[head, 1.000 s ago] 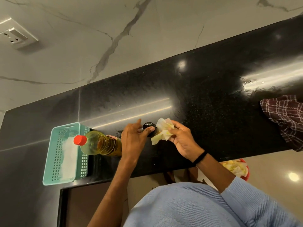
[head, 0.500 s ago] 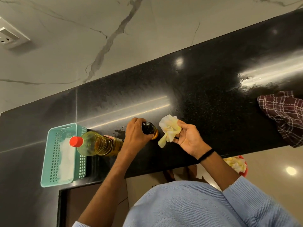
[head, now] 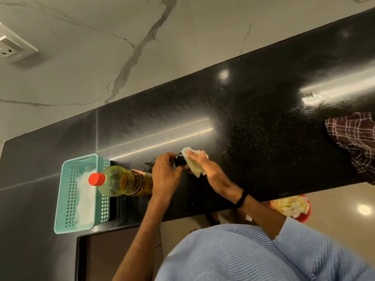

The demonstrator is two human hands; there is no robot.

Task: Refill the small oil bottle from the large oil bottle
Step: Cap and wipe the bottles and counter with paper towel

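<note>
Left hand (head: 165, 172) grips small oil bottle (head: 180, 159) on black counter (head: 263, 138); right hand (head: 205, 166) presses tissue (head: 193, 159) against it; large oil bottle (head: 123, 180) stands just left.

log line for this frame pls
phase: wiping small bottle | left hand: holds bottle | right hand: presses tissue on it | large bottle: capped, standing

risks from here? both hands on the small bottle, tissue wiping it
1. The left hand alone steadies the small oil bottle; wiping pressure from the right hand and its tissue could tip it.
2. The large oil bottle stands right by the left wrist; an elbow shift could knock it.
</note>
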